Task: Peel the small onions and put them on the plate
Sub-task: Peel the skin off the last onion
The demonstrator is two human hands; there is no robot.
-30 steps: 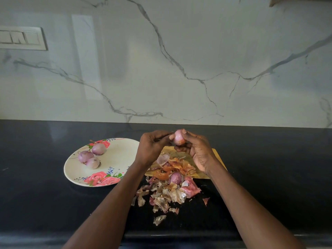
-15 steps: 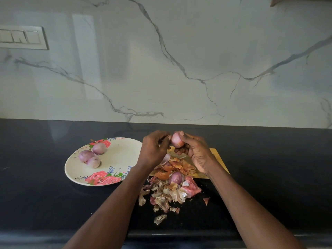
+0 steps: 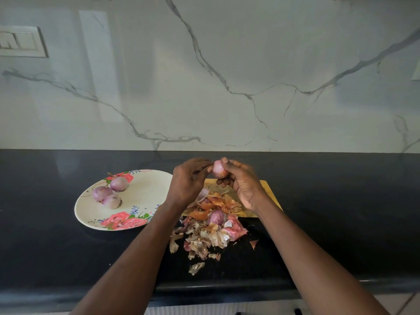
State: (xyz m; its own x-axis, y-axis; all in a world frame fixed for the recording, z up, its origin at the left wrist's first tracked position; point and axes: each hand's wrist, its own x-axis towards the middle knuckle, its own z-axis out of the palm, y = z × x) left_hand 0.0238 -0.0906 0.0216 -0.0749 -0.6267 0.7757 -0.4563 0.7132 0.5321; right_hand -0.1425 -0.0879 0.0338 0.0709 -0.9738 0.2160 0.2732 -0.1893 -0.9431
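onion in play is held up off the counter, above the far end of the wooden board, roughly 12 o'clock from the scrap pile. right hand has it: thumb on top, curled fingers wrapped underneath, so it's properly gripped. it looks pale pink and glossy, mostly bare already. left hand is right up against it from the 9 o'clock side, fingers bent in with the tips meeting the onion's left face. looks like it's pinching at a bit of skin there, but honestly the tips are too small and dark to be sure it has hold of anything beyond touching the onion.

floral plate sits on the black counter at about 9 o'clock from the hands, near but apart from the board. three peeled onions are clustered on its far-left part, touching each other.

peel pile spreads from the board's near edge down onto the counter toward 6 o'clock, with one more purple onion sitting in the middle of it. a couple of stray flakes lie just beyond the pile.
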